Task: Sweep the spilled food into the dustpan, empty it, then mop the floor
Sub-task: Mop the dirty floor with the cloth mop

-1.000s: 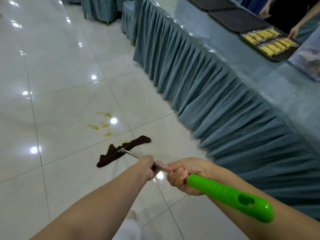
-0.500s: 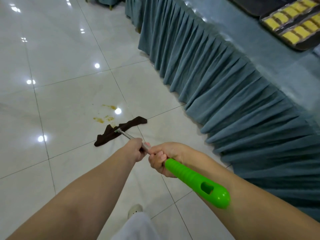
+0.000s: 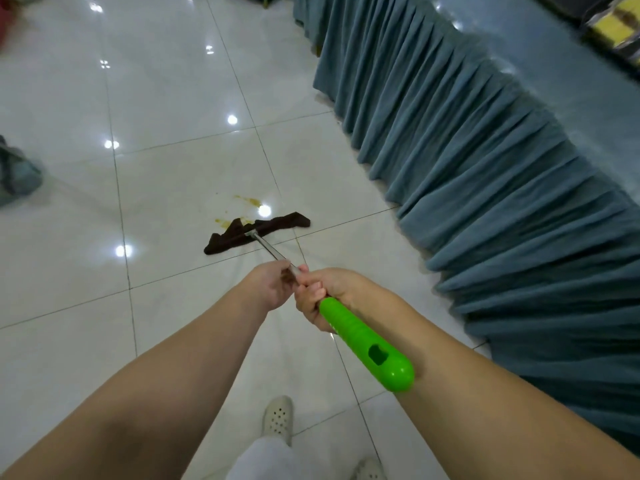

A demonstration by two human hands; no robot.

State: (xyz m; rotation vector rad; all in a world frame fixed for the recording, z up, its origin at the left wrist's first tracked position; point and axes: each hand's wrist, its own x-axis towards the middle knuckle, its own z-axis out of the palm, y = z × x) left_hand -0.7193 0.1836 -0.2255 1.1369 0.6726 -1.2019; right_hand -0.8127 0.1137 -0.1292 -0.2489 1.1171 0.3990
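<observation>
- The fingers of the right hand (image 3: 320, 292) are curled tight round the top of the mop's metal shaft, just above the green handle (image 3: 365, 344); the left hand (image 3: 268, 285) holds the shaft a little lower, its fingers wrapped round it and hidden on the far side.
- The two hands sit almost touching. Spreading them apart along the shaft would likely give more leverage and steadier pressure on the head.
- The brown mop cloth (image 3: 256, 232) lies flat on the floor, its far edge touching the yellow food stains (image 3: 247, 200); part of the smear is just beyond it, near a ceiling-light reflection.
- Judged from this, the mopping is under way: a push forward over the stains, then a draw back, should lift them. The cloth looks narrow, so overlapping strokes seem wise.
- The glossy tiled floor (image 3: 156, 98) may turn slippery when wet, near the white shoe (image 3: 277, 415).
- The pleated blue skirt (image 3: 485, 168) of the worktop hangs to the floor just right of the mop and could catch it.
- A crumpled grey-blue cloth (image 3: 17, 171) lies well apart at the left.
</observation>
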